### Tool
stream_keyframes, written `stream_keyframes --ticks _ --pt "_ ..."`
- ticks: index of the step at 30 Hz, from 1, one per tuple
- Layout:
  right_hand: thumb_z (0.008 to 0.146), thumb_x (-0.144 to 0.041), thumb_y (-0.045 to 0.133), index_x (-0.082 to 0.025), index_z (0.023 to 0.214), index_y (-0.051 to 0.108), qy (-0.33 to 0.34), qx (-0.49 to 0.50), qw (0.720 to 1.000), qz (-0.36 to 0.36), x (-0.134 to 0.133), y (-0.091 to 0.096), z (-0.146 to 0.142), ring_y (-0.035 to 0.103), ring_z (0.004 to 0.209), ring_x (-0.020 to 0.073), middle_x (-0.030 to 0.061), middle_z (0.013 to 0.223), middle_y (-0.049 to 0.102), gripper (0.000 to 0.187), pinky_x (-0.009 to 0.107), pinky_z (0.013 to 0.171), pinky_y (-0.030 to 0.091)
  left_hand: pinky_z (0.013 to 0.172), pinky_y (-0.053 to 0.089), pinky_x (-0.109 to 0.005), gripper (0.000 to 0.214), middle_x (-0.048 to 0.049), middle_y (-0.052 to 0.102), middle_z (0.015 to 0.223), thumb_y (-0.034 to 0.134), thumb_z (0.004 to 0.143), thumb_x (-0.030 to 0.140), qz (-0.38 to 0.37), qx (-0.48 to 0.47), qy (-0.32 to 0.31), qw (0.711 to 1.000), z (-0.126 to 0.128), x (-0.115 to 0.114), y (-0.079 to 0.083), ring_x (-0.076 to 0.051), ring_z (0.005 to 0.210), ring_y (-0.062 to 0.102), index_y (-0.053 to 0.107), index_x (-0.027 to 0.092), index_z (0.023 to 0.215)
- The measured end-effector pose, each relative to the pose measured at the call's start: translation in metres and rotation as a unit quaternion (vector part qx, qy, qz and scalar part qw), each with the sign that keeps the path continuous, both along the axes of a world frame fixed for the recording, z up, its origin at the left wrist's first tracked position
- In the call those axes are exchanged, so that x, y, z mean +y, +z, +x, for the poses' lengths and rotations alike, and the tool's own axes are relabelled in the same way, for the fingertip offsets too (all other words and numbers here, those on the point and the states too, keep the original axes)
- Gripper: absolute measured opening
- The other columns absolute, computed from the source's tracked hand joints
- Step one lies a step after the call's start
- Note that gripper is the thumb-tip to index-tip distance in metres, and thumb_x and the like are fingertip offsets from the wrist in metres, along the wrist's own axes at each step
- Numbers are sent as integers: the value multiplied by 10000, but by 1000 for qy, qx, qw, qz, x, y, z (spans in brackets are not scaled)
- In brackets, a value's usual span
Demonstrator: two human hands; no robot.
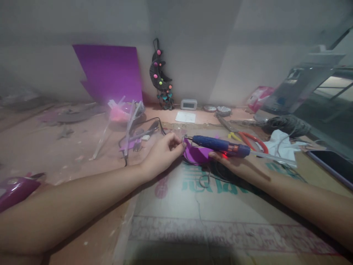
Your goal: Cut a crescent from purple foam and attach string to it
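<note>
My right hand [234, 163] grips a blue glue gun [220, 145] with a clear glue stick sticking out of its back end; its nozzle points left. My left hand [164, 151] is pinched closed right at the nozzle tip, holding the edge of a small purple foam piece [197, 154] that lies between both hands. Both hands rest over a flattened cardboard sheet [193, 206] with green print.
A large purple sheet [110, 71] leans on the wall beside a black crescent ornament [161, 75]. Red-handled scissors [252, 140], glue sticks [129, 125], a small clock [189, 104], a white card [185, 117], twine [286, 125] and a tablet [332, 163] lie around.
</note>
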State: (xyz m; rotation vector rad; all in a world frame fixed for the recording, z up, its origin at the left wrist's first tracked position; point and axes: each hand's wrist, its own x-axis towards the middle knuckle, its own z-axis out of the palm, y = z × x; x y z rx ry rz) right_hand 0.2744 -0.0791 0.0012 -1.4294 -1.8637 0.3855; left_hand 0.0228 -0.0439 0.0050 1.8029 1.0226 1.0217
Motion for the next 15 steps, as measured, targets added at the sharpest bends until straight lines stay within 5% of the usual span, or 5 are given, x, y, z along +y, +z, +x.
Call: stream_keyframes --ticks 5,8,12,15 --pt "816 -488 701 -314 1123 695 -31 -61 998 13 2 -4 2 655 1139 385 51 1128 730 353 587 1057 502 619 388 -250 166 37 550 715 585 896 285 -3 3 -2 1000 0 0 0 -103 615 490 521 179 786" --pt "794 -548 693 -265 1059 713 -66 -60 996 16 2 -3 -3 685 1040 404 96 1048 740 388 585 938 567 619 388 -250 159 35 551 717 584 891 275 2 7 0 1000 0 0 1 -105 624 495 522 180 781" --pt "833 -537 636 -238 890 731 17 -23 1000 -8 2 7 -12 721 825 310 73 871 744 319 448 753 637 609 384 -248 125 38 548 711 578 880 232 2 3 0 1000 0 1 0 -105 616 495 521 183 780" --pt "848 -481 646 -252 910 727 22 -17 1000 5 1 9 -12 720 854 309 63 877 747 251 452 790 633 598 377 -247 119 41 543 701 583 876 225 -2 3 3 1000 0 1 -1 -104 607 489 522 184 783"
